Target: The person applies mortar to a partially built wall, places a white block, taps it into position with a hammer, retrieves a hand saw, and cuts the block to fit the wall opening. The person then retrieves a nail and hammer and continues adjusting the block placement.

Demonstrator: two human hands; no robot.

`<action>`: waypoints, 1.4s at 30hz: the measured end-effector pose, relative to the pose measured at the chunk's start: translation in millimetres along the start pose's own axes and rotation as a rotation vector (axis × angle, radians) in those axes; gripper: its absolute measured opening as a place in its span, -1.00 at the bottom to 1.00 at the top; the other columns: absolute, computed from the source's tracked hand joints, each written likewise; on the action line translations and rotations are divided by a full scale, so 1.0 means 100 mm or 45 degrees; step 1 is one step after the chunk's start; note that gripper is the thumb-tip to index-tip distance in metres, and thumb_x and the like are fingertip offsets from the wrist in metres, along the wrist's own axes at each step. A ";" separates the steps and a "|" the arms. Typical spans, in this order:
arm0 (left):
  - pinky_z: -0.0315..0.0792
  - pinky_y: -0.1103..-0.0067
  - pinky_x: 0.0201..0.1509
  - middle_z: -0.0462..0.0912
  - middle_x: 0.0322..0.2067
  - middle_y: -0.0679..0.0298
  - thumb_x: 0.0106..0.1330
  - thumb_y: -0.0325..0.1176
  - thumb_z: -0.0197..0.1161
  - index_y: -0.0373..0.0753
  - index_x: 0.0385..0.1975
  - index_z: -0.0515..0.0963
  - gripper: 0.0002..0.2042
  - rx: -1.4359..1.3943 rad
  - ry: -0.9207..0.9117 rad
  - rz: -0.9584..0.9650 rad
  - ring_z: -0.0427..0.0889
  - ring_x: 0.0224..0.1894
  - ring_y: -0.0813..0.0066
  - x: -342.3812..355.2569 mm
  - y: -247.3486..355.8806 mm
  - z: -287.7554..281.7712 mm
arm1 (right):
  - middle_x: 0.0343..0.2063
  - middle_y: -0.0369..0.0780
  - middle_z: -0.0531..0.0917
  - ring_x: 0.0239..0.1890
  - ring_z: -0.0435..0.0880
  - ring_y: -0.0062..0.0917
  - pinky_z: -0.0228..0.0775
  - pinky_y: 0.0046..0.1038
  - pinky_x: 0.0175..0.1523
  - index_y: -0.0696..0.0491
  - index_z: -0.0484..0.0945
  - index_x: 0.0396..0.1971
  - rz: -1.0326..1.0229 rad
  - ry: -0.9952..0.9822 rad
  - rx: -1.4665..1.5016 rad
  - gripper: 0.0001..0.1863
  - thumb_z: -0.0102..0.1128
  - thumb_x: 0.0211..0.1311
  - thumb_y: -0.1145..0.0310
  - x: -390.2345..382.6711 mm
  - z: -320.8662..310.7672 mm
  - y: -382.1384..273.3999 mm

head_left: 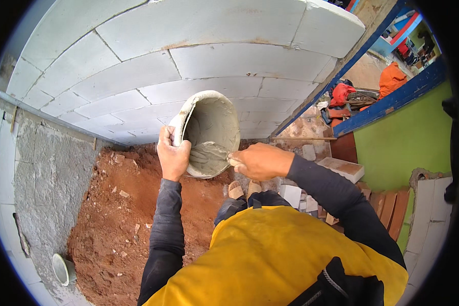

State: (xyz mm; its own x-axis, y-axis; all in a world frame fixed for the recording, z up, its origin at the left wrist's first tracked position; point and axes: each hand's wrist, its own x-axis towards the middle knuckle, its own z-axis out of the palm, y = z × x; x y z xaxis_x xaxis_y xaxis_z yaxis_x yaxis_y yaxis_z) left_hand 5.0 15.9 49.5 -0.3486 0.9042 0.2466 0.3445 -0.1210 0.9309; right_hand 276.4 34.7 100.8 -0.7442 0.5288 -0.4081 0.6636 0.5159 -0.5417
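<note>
My left hand (173, 155) grips the rim of a round bucket (212, 120) and holds it tilted, with its mouth facing me. Grey mortar coats the bucket's inner wall and lies wet in its lower part. In my right hand (262, 162) is the pale handle of a trowel (233, 161). Its mortar-covered blade reaches into the bucket, so its outline is hard to tell from the mortar. Just beyond the bucket rises a wall of white blocks (224, 58), with thin joints between the courses.
Reddish soil (122, 204) with scattered chips spreads below on the left. A small pail (64, 269) lies tipped near the grey rendered wall (48, 188). To the right are a blue door frame (392, 99), a white block (341, 169), stacked tiles (397, 214) and rubble around my feet.
</note>
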 end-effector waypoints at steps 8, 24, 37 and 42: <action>0.34 0.63 -0.26 0.41 -0.41 0.43 0.13 -0.55 0.26 -0.28 -0.27 0.43 -0.80 -0.079 0.063 -0.055 0.34 -0.37 0.69 0.11 -0.25 0.07 | -0.50 -0.38 0.49 -0.70 0.45 -0.75 0.36 -0.63 -0.68 0.00 0.48 0.40 0.312 -0.344 1.644 -0.41 -0.03 0.66 -0.12 -0.36 0.16 0.49; 0.34 0.61 -0.16 0.40 -0.34 0.41 0.05 -0.58 0.23 -0.26 -0.32 0.39 -0.78 -0.242 0.223 -0.201 0.34 -0.33 0.63 -0.14 -0.48 -0.10 | -0.40 -0.19 0.64 -0.45 0.69 -0.34 0.58 -0.29 -0.31 -0.01 0.47 0.43 0.173 1.728 -0.151 -0.44 0.18 0.53 0.11 -1.21 -1.92 1.22; 0.33 0.56 -0.11 0.30 -0.36 0.38 0.00 -0.60 0.17 -0.28 -0.35 0.33 -0.78 0.002 0.410 -0.317 0.30 -0.33 0.54 -0.72 -0.94 -0.53 | -0.30 -0.14 0.63 -0.32 0.70 -0.16 0.56 -0.19 -0.21 -0.19 0.53 0.42 0.272 1.656 -0.428 -0.45 0.29 0.45 0.24 -1.07 -1.69 1.00; 0.33 0.56 -0.13 0.30 -0.36 0.38 0.01 -0.60 0.18 -0.28 -0.36 0.34 -0.79 0.081 0.436 -0.313 0.30 -0.33 0.55 -0.77 -0.91 -0.57 | -0.26 -0.14 0.65 -0.29 0.71 -0.13 0.58 -0.15 -0.16 -0.12 0.53 0.41 0.255 1.603 -0.466 -0.46 0.26 0.46 0.21 -0.68 -2.01 0.96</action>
State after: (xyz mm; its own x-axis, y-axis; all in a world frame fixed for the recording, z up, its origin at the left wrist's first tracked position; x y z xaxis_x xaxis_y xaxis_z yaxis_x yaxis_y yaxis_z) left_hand -49.6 -65.8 -38.7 -0.6926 0.7137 0.1045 0.2642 0.1162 0.9574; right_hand 406.2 183.9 223.9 -0.1852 0.7738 0.6058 0.8827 0.4019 -0.2434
